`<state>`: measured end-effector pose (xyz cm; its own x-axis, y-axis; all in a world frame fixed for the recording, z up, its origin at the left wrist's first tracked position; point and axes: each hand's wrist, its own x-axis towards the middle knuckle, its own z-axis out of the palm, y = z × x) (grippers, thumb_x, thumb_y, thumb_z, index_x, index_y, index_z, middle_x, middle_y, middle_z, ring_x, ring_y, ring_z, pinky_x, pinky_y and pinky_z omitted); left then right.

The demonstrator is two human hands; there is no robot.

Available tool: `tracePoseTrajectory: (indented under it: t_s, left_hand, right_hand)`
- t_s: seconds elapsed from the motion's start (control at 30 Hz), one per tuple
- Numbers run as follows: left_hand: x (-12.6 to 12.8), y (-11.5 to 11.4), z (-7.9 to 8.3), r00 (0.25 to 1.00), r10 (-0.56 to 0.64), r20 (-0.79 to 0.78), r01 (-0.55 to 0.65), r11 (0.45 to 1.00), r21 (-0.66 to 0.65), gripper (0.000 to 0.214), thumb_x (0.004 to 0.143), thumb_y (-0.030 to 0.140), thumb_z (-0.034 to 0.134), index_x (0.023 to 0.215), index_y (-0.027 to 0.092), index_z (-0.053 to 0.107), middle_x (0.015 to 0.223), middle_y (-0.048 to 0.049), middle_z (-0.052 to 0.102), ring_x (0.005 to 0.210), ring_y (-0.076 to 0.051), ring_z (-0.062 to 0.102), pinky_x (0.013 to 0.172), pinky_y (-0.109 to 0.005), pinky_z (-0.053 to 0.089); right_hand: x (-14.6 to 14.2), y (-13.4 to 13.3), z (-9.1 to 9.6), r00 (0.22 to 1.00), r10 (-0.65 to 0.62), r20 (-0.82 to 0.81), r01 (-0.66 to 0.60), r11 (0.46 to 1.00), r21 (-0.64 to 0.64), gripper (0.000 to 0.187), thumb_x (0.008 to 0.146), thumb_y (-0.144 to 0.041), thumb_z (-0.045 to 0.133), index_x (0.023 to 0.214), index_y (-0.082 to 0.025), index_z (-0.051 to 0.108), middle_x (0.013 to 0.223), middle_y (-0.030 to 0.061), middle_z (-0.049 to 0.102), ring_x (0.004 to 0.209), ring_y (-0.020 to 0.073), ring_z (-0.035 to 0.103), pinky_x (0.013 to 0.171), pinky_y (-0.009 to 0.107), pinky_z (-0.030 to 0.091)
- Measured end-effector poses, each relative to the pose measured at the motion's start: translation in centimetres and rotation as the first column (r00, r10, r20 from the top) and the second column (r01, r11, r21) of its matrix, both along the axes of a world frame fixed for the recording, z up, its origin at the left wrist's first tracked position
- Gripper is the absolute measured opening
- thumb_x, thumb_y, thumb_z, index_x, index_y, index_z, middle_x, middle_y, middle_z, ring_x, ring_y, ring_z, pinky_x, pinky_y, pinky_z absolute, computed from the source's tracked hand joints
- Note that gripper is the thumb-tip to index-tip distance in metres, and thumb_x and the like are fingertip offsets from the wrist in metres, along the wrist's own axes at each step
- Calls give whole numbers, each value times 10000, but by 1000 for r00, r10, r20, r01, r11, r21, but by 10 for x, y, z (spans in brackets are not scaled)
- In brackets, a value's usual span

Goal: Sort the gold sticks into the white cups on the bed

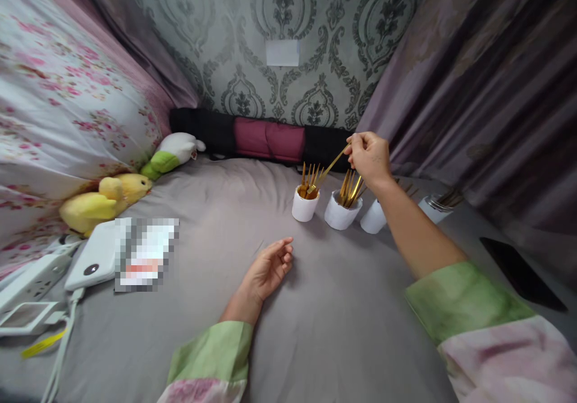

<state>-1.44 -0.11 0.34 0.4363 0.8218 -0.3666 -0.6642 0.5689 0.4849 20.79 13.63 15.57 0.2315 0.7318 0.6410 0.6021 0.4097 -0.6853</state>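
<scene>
My right hand (368,155) pinches the upper end of a slender gold fork (332,163). The fork slants down to the left, and its wider lower end is at the mouth of the leftmost white cup (305,208). Several gold utensils stand in that cup. Just right of it is a second white cup (342,212) with more gold utensils. My right forearm partly hides a third white cup (373,218). Below the leftmost cup, my left hand (269,269) rests on the grey sheet (216,222), its fingers loosely bent and holding nothing.
A fourth white container (433,209) with darker sticks stands beyond my right forearm. A black flat device (523,273) lies at right. On the left are plush toys (106,201), a white power bank (97,255) and a power strip (38,276). A black-and-maroon bolster (270,140) lines the wall.
</scene>
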Motion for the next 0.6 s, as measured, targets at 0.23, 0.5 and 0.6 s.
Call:
tracePoseTrajectory:
  t_s: [0.23,0.5,0.6]
  left_hand:
    - [0,0,1,1000,4,-3,-4,1000,-9,183,775,188,541,931,106,589,716,-34,544,565,-56,487,497,-163,410]
    - [-1,-1,2,1000,7,9,-7,1000,-13,187,774,191,543,935,108,587,718,-34,544,563,-56,484,484,-160,404]
    - [-1,-1,2,1000,11,16,-11,1000,-18,191,778,186,539,943,101,582,727,-36,542,568,-57,485,493,-161,409]
  right_hand:
    - [-8,1,-7,998,17,61,-14,999,-46,350,822,-445,414,785,-141,582,584,3,597,423,66,485,495,202,415]
    - [-10,7,-20,989,64,132,-54,995,-78,305,831,-381,405,780,-148,595,601,11,605,457,79,501,511,213,411]
    - [-11,8,-26,983,73,167,-57,993,-100,291,830,-356,404,789,-144,600,611,15,613,475,85,513,524,216,414]
